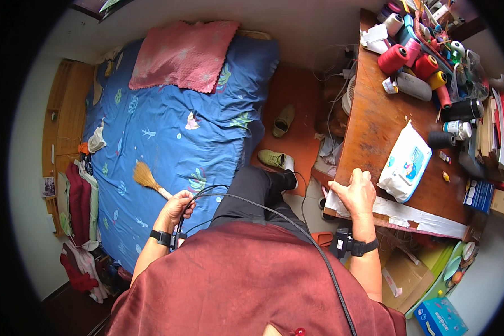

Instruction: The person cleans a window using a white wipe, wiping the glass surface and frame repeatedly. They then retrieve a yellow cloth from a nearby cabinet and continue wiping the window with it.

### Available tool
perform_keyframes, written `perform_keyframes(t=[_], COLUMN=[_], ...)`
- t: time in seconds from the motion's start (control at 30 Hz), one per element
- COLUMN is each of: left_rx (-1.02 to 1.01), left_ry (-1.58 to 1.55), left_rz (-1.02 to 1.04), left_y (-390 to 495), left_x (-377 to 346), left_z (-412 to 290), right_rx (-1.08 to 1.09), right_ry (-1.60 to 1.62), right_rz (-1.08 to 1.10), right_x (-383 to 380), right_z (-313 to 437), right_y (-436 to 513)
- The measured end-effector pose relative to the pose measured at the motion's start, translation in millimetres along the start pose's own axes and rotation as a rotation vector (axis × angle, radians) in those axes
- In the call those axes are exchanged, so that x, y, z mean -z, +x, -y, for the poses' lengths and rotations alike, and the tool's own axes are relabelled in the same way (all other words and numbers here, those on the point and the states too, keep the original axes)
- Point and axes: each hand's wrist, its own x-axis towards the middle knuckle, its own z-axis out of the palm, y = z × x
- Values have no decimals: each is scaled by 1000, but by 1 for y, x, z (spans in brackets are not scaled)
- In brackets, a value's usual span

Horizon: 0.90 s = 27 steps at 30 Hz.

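Note:
My left hand is over the near side of the bed, with its fingers curled around a black cable. The white-wrapped handle of a straw hand broom reaches this hand; I cannot tell whether the hand also holds it. The broom's bristles lie on the blue patterned bed sheet. My right hand rests at the near left corner of a wooden desk. Its thumb stretches along the edge and its fingers are bent over the top, their tips hidden. A white pack of wipes lies beside it.
Thread cones, a black bottle and books crowd the desk's far side. A pink pillow cover lies on the bed. A loose shoe stands on the floor between. Below the desk is a cardboard box.

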Motion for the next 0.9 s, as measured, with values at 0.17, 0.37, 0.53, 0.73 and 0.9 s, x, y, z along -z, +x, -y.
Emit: perform_keyframes(t=[0.17,0.37,0.53,0.73,0.9], left_rx=[-20,-49,-19,-62,-78], left_ry=[-13,-31,-26,78,107], left_rz=[-26,-68,-77,-43,53], left_y=[1,-3,-3,8,11], left_x=[1,-5,-2,-3,-19], left_z=[14,20,23,-6,-50], right_rx=[13,-6,-30,-37,-42], right_ry=[-11,-44,-49,-62,-105], right_rz=[36,82,141,178,227], right_x=[5,11,13,18,21], right_z=[3,8,10,13,14], right_y=[2,4,6,6,13])
